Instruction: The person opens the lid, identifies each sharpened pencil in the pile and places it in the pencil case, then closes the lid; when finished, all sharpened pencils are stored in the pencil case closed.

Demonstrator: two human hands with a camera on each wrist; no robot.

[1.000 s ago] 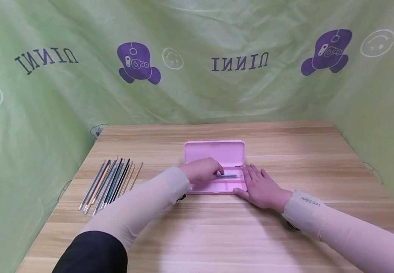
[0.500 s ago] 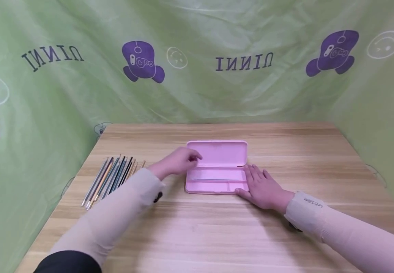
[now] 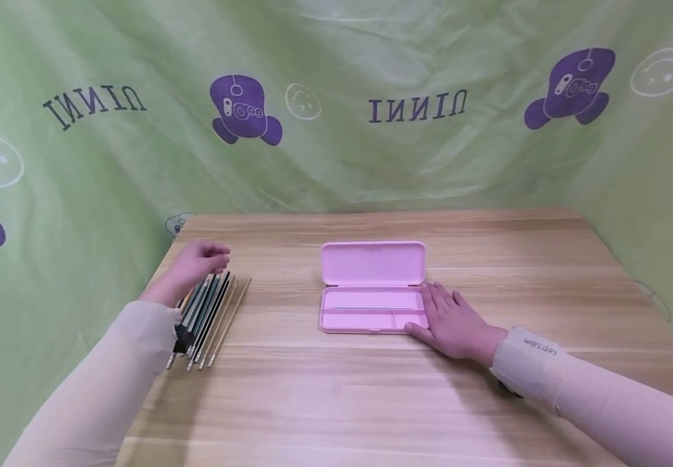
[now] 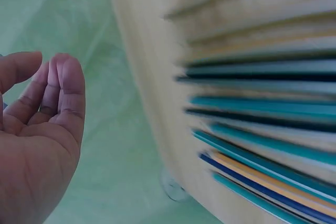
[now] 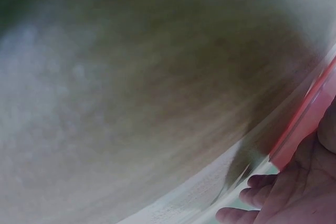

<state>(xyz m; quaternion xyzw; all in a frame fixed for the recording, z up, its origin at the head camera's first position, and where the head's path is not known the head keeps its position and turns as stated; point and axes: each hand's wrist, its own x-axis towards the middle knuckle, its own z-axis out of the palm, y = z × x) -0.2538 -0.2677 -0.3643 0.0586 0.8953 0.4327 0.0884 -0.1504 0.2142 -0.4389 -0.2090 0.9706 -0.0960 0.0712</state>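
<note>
My left hand (image 3: 196, 261) hovers above the far ends of a row of pencils (image 3: 220, 318). Its fingers are loosely bent and hold nothing; in the left wrist view a gap shows between thumb and fingertips, beside the blurred pencils (image 4: 273, 114). My right hand (image 3: 456, 324) lies with straight fingers on the right end of a pink pencil case (image 3: 360, 319), thumb at the front corner. The case's lid (image 3: 373, 263) is raised at the back. A thin bluish line, perhaps a pencil, shows along the long compartment's divider. My left forearm hides some pencils.
The case and pencils stand on a wood-grain table (image 3: 313, 402). A green curtain (image 3: 336, 162) with purple prints hangs behind it and along both sides.
My left hand has let go of a pencil in the case and moved left to above the pencil row. The right hand has stayed on the case.
</note>
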